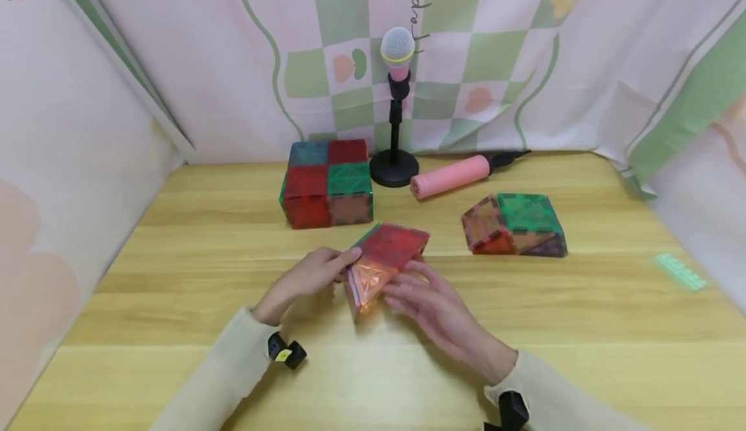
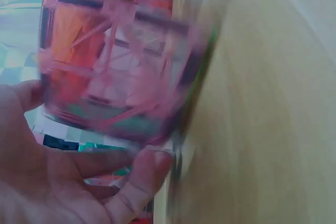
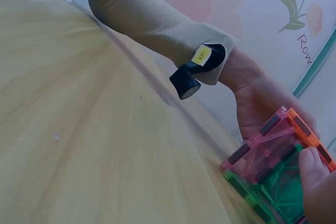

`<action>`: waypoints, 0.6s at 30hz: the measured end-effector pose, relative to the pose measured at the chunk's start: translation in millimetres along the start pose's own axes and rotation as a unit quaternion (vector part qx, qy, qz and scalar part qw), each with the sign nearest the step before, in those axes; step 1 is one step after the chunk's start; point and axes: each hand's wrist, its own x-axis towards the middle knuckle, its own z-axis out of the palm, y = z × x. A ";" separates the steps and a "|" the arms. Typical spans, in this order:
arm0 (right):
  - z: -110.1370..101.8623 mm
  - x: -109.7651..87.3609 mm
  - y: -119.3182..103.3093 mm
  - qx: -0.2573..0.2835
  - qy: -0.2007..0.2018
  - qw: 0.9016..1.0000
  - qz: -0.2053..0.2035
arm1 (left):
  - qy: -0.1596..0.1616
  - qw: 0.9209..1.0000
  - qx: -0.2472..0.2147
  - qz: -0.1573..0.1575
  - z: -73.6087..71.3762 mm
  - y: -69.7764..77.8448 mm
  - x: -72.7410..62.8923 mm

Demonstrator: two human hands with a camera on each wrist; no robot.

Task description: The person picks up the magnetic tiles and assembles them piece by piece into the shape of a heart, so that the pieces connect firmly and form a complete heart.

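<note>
A small shape built of translucent magnetic tiles (image 1: 393, 244), with a red top and an orange triangle at its near end, is held tilted above the middle of the table. My left hand (image 1: 315, 274) grips its left side, thumb over the upper edge; its other fingers are mostly hidden below. On the opposite side, my right hand (image 1: 434, 311) touches the shape with extended, slightly spread fingers. Blurred in the left wrist view, a pink tile (image 2: 142, 72) faces the camera. Green and pink tiles (image 3: 283, 182) show in the right wrist view.
Behind stands a box of red, green and blue tiles (image 1: 329, 185). A microphone on a black stand (image 1: 395, 114) and a lying pink microphone handle (image 1: 451, 177) are beside it. Another tile shape (image 1: 515, 225) sits right; a pale green strip (image 1: 680, 272) lies farther right.
</note>
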 end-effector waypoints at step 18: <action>-0.5 4.5 -3.4 -0.031 -0.027 0.999 -0.002 | 0.043 0.998 0.033 0.045 12.1 -1.8 -15.9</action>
